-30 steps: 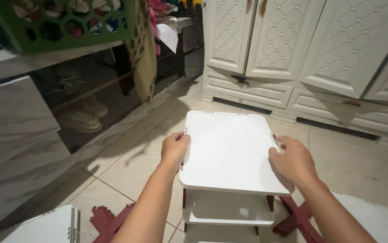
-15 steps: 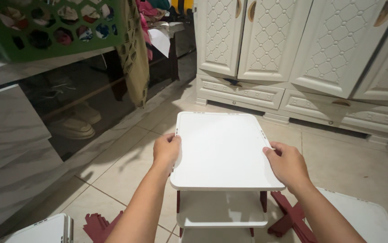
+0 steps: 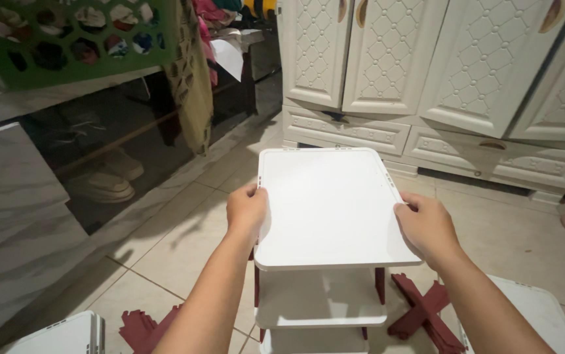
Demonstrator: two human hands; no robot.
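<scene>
Left hand (image 3: 246, 210) and right hand (image 3: 427, 226) gripped white shelf panel (image 3: 331, 206), fingers clamped on opposite edges | dark red posts (image 3: 379, 285) below fingers | level, even pressure judged best

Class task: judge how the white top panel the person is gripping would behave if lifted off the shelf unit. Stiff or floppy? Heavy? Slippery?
The white top panel probably stays stiff: it lies flat, unsagging, between the left hand and right hand. Likely light, being thin. Its smooth surface may be slightly slippery.
</scene>
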